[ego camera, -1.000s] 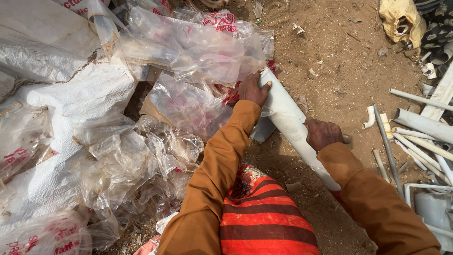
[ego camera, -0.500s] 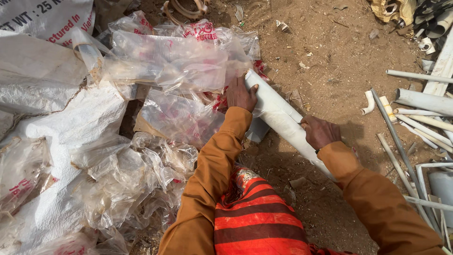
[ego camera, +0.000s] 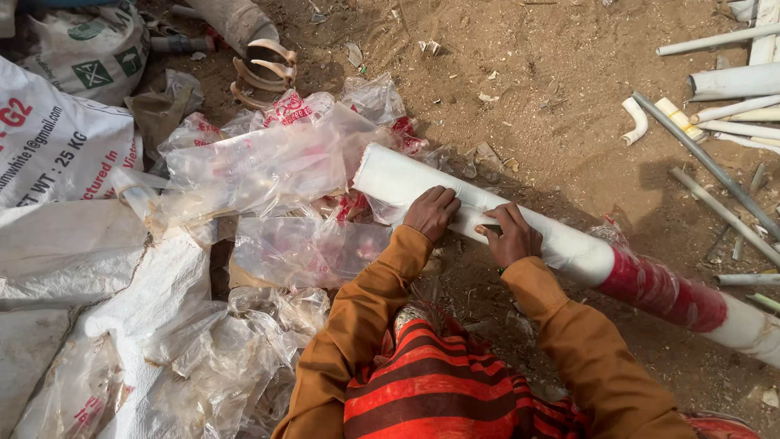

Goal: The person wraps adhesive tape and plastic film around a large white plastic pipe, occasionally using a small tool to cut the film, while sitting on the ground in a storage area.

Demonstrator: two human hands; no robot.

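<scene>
The white roll lies slantwise across the middle of the frame, its open end near the centre top and its far end running off the right edge, with a red band wrapped round it toward the right. Your left hand rests flat on top of the roll, fingers curled over its upper side; your right hand sits just beside it, fingertips pressed onto the sheet. Neither hand closes round anything; both lie open-palmed, pressing down.

You look to be mid-way through rolling the sheet tight. The next move likely calls for even pressure from both palms so the roll does not slacken or skew.

Clear plastic bags lie heaped just left of the roll's end, touching it. White woven sacks fill the left side. Grey and white pipes lie scattered on the dirt ground at upper right.
</scene>
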